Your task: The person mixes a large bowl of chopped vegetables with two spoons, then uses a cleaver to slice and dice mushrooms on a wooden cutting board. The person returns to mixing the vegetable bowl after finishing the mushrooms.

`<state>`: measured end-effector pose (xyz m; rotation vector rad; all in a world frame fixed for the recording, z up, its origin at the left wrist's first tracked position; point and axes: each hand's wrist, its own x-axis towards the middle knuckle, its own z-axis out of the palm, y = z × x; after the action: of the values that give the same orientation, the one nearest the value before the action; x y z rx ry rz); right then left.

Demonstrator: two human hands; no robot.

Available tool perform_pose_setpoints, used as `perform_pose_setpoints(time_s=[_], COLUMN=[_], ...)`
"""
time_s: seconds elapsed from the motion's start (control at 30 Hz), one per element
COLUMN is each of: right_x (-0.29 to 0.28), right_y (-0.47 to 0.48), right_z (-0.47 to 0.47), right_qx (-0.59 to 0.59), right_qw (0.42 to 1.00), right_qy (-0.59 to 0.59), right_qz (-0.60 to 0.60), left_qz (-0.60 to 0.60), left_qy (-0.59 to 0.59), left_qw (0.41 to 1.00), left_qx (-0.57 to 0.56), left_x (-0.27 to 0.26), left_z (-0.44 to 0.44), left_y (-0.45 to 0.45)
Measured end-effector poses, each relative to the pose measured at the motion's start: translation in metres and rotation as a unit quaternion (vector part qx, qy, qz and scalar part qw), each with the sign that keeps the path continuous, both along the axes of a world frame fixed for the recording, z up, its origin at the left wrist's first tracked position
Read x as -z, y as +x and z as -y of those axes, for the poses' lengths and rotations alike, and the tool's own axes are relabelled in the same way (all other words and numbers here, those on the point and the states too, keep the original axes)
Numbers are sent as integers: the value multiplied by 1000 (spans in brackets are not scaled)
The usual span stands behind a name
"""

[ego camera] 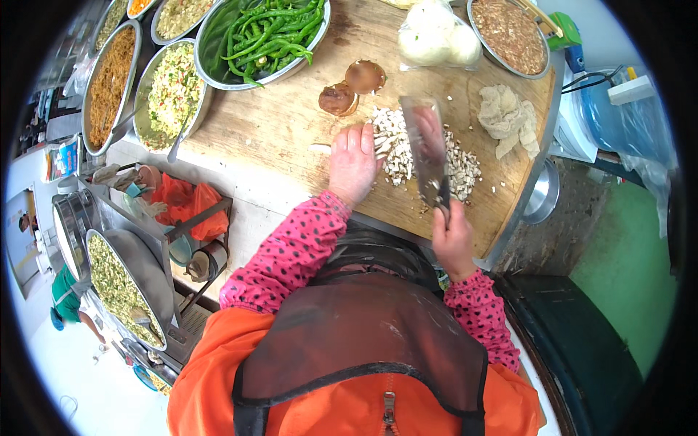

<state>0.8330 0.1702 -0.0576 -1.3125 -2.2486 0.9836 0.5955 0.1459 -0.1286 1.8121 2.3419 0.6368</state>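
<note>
My right hand (456, 240) grips the handle of a cleaver (424, 144). Its broad blade, slightly blurred, stands over a heap of diced mushroom (461, 166) and hides part of it. To the left of the blade, my left hand (354, 161) holds down some pale mushroom strips (383, 144) with its fingers together. The strips stick out on the blade side, and the rest is covered by the hand. Beyond my left fingers lie two brown mushroom caps (365, 76), one partly overlapping the other. All of this rests on a wooden work surface (272, 141).
A metal bowl of green peppers (203, 60) stands at the far left, beside bowls of chopped fillings (173, 92). At the far right are bagged white balls (436, 41), a bowl of minced filling (510, 35) and a crumpled cloth (507, 117). Another person (68, 294) is at left.
</note>
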Motion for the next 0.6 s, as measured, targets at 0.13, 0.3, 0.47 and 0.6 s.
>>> perform_pose_setpoints(time_s=[0.13,0.3,0.47,0.6], right_x=[-8,7,4,-15], right_y=[-31,-51,-51,-44], right_z=[-1,-12,-21,-12], right_qx=[-54,-123,-120,-136], right_qw=[997,975,982,979], right_qy=[42,-33,-21,0], right_qz=[32,181,146,150], left_qz=[22,25,101,161], left_qy=[-13,-11,55,100], left_qw=[999,999,993,981], left_qx=[-35,-32,-11,27], left_x=[-3,-3,-20,-6], left_z=[2,5,11,19], left_y=[7,7,-5,-17])
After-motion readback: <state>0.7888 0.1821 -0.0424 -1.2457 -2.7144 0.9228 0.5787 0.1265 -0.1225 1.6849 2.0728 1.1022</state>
